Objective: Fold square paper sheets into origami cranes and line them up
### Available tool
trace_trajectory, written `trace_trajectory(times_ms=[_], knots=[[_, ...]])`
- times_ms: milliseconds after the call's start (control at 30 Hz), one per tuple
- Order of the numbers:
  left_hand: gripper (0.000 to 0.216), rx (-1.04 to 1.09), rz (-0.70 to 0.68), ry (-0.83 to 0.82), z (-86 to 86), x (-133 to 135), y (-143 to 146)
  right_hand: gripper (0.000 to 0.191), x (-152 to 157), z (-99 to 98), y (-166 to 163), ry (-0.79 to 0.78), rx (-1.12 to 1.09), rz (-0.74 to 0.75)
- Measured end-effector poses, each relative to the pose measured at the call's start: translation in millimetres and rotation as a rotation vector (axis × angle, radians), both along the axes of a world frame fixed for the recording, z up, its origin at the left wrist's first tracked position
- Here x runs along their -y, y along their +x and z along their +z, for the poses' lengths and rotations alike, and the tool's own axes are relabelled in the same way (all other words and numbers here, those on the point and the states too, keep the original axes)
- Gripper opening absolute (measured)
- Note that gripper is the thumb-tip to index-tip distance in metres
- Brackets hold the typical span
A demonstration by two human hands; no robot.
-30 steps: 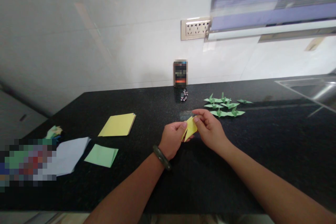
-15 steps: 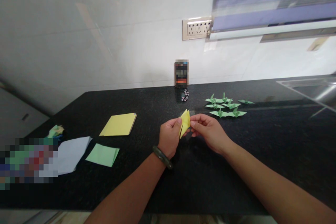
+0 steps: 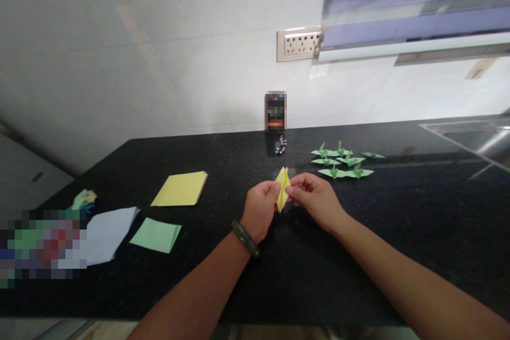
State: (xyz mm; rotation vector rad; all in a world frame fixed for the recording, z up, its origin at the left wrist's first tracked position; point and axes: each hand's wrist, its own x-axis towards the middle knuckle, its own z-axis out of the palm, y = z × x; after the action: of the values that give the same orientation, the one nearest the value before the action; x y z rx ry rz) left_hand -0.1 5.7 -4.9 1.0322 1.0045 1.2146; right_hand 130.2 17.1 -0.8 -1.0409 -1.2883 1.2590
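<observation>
A yellow folded paper (image 3: 282,199), shaped like a narrow diamond with two points at the top, is held upright above the dark counter. My left hand (image 3: 260,207) pinches its left side with the thumb in front, and a dark bangle circles that wrist. On the right edge, my right hand (image 3: 315,197) grips the paper between thumb and fingers. The fingers behind the paper are partly hidden. Beyond my right hand, several green paper cranes (image 3: 334,171) stand grouped on the counter.
Left on the black counter (image 3: 207,271) lie a yellow paper stack (image 3: 179,189), a green sheet (image 3: 156,236) and white paper (image 3: 111,234). A blurred-out phone-like object (image 3: 275,111) leans on the wall, a beaded loop (image 3: 282,144) before it. A sink edge (image 3: 458,141) is far right.
The yellow paper has turned to face me more, showing its centre crease. My right thumb has moved onto its front, and my left hand has shifted slightly right.
</observation>
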Motion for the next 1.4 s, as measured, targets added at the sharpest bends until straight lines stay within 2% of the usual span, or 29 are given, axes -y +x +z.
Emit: trace_trajectory(times_ms=[433,633,900,1167,1400], knots=[[0.026,0.049,-0.038,-0.068,5.7,3,2,0.021,-1,-2.0,1,0.023,0.088,-0.055],[0.026,-0.006,0.011,-0.037,1.3,1,2,0.023,0,-2.0,0,0.024,0.088,-0.06],[0.021,-0.143,0.023,-0.016,5.1,2,0,0.026,0,6.0,4,-0.037,-0.028,0.097],[0.021,-0.325,-0.109,0.166,-4.2,1,-2,0.021,-1,6.3,6,-0.014,-0.027,0.068],[0.024,-0.501,-0.112,0.266,-4.3,0,-4,0.018,0,10.2,6,-0.001,-0.045,0.143]])
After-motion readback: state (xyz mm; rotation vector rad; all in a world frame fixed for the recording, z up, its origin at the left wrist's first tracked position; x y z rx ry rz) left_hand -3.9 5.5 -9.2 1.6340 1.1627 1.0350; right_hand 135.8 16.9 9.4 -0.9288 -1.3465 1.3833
